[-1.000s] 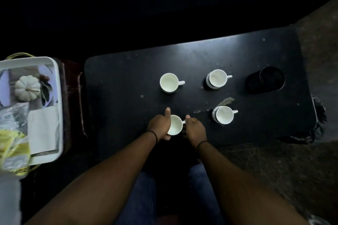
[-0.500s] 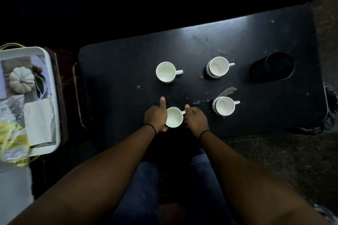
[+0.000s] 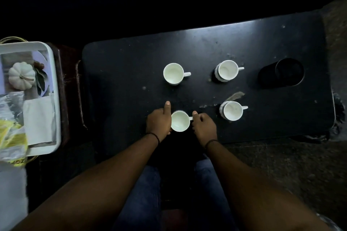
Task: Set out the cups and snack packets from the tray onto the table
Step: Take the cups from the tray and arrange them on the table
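The worktop (image 3: 131, 80) is a dark, scuffed rectangular slab in a dim room; the far background is black, and rough floor (image 3: 281, 165) shows at right. Four white cups stand on it: far-left cup (image 3: 173, 73), far-right cup (image 3: 227, 70), near-right cup (image 3: 232, 110) and near-left cup (image 3: 179, 121) close to the near edge. The left hand (image 3: 159, 121) curls around the near-left cup's side, thumb extended; the right hand (image 3: 203, 126) pinches its handle. One dark cylindrical container (image 3: 281, 73) lies near the right edge. One white tray (image 3: 56, 99) sits left of the worktop, holding yellow snack packets (image 3: 11, 137); their count cannot be told
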